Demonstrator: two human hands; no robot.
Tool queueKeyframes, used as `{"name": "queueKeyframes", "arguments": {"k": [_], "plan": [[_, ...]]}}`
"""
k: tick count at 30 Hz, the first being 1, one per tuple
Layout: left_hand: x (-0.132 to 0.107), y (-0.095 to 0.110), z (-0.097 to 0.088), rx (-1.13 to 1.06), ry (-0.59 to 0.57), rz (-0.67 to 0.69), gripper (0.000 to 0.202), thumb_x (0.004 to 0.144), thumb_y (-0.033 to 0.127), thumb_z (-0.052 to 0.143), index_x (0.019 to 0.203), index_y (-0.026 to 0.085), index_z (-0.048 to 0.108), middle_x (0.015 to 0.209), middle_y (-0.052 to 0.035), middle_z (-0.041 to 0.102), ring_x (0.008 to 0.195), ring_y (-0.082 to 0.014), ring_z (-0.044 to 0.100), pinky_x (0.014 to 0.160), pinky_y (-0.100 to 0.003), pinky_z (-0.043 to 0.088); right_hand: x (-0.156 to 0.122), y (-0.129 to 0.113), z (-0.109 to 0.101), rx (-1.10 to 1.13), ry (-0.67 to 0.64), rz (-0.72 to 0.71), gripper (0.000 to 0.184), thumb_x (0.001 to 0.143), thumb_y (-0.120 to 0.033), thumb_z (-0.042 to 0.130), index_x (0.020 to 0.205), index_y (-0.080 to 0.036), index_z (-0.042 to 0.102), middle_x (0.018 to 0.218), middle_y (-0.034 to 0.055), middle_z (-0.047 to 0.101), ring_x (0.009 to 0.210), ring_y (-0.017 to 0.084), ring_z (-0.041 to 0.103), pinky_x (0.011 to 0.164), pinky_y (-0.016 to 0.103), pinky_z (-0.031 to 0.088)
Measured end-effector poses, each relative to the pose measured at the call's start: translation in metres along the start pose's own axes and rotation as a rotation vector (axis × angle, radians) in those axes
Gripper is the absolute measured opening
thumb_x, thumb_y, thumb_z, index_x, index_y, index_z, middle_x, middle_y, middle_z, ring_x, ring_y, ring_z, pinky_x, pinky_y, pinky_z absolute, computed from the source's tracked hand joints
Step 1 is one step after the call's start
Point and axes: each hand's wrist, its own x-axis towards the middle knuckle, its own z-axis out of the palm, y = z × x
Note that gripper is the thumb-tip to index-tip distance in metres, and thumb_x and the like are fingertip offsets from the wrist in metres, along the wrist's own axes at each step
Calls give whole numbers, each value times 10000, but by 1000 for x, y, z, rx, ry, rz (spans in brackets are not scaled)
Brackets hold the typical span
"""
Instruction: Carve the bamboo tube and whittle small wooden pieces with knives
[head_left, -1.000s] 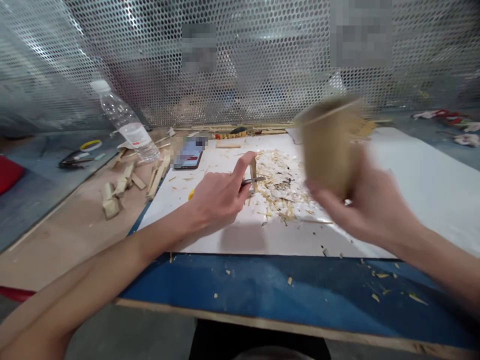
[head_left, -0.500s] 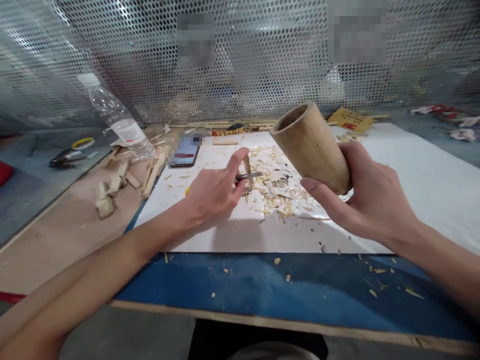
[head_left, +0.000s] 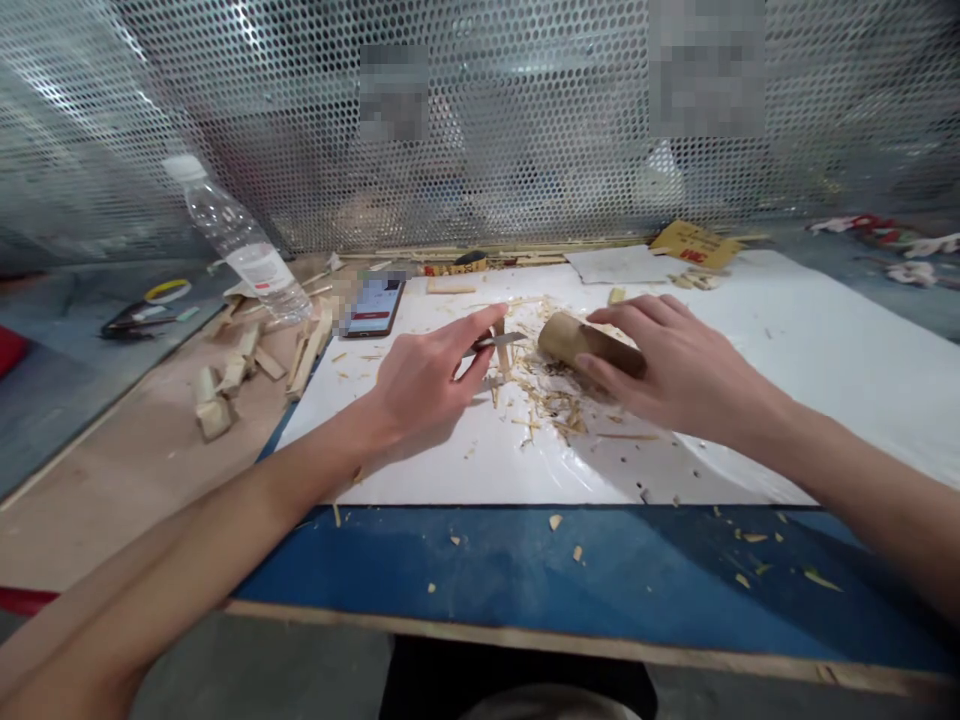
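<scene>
My left hand [head_left: 427,385] pinches a small metal-bladed knife [head_left: 491,342], its tip pointing right. A thin wooden stick [head_left: 501,358] stands just beyond the blade, close to my fingers. My right hand [head_left: 675,365] lies over a bamboo tube [head_left: 564,338], which rests on its side on a white sheet [head_left: 465,470]. The fingers cover the tube's far end. Wood shavings [head_left: 544,395] are scattered under and in front of the tube, between my hands.
A plastic water bottle [head_left: 240,240] and a phone [head_left: 373,308] lie to the far left. Wooden pieces [head_left: 216,418] sit on a plywood surface [head_left: 142,470]. A blue board [head_left: 525,570] with chips runs along the front. A perforated metal screen [head_left: 525,130] stands behind.
My right hand has lowered the bamboo tube from the air and laid it on its side on the sheet. My left hand and the knife have stayed nearly in place.
</scene>
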Motion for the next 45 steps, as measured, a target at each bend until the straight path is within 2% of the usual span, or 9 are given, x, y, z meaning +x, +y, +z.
{"name": "queueKeyframes", "arguments": {"k": [4, 8, 12, 14, 17, 22, 30, 36, 45], "plan": [[-1, -5, 1, -34, 12, 23, 484, 951, 222, 587, 1432, 228, 541, 1093, -48, 786, 757, -134, 738, 691, -251, 558, 27, -11, -5, 345, 14, -25, 420, 958, -448, 462, 1266, -234, 652, 1237, 115, 705, 1111, 311, 659, 948, 506, 530], [-2, -7, 2, -62, -5, 51, 521, 945, 253, 593, 1457, 239, 498, 1047, -36, 792, 771, -149, 751, 719, -269, 569, 53, -22, 2, 650, -69, -92, 401, 936, -396, 528, 1301, -269, 634, 1359, 70, 664, 1174, 266, 653, 1001, 452, 534], [-4, -8, 3, -44, -24, 66, 543, 946, 271, 587, 1472, 220, 459, 957, -27, 799, 698, -145, 738, 669, -255, 549, 62, -28, 12, 820, -159, -152, 349, 918, -365, 588, 1227, -220, 657, 1139, 74, 751, 1006, 226, 703, 905, 406, 572], [-5, -8, 5, -25, -31, 89, 567, 947, 273, 587, 1490, 227, 432, 928, -8, 801, 658, -136, 724, 638, -242, 527, 60, -29, 16, 824, -136, -145, 287, 903, -361, 616, 1151, -230, 677, 1056, 55, 760, 934, 209, 702, 852, 381, 577], [-4, -9, 6, 6, -69, 118, 623, 950, 269, 561, 1540, 229, 362, 944, 2, 807, 675, -139, 729, 614, -237, 505, 56, -30, 18, 827, -89, -116, 304, 893, -349, 626, 1177, -245, 658, 1003, 36, 757, 887, 193, 691, 802, 355, 570], [-3, -7, 7, 54, -143, 81, 654, 955, 282, 532, 1564, 187, 315, 963, -17, 814, 683, -159, 733, 593, -256, 493, 54, -31, 17, 747, -42, -88, 250, 902, -338, 598, 1100, -213, 685, 896, 27, 727, 822, 167, 656, 772, 329, 539], [-1, -8, 7, 118, -124, 93, 638, 974, 301, 507, 1580, 191, 340, 913, -30, 808, 650, -161, 714, 608, -263, 494, 56, -29, 17, 726, -18, -50, 197, 888, -331, 604, 1020, -208, 682, 864, 22, 720, 772, 159, 638, 701, 302, 499], [2, -8, 7, 217, -201, 144, 670, 1002, 306, 429, 1620, 139, 229, 848, -44, 789, 608, -179, 667, 593, -284, 464, 56, -29, 15, 730, -5, -37, 165, 866, -303, 598, 972, -204, 677, 844, 19, 713, 758, 157, 628, 688, 299, 489], [4, -6, 5, 218, -304, 63, 747, 993, 314, 420, 1645, 163, 88, 857, -41, 789, 599, -177, 665, 596, -272, 461, 56, -27, 17, 753, -9, -18, 136, 852, -297, 607, 946, -212, 655, 857, 18, 706, 764, 155, 628, 700, 300, 495]]}}
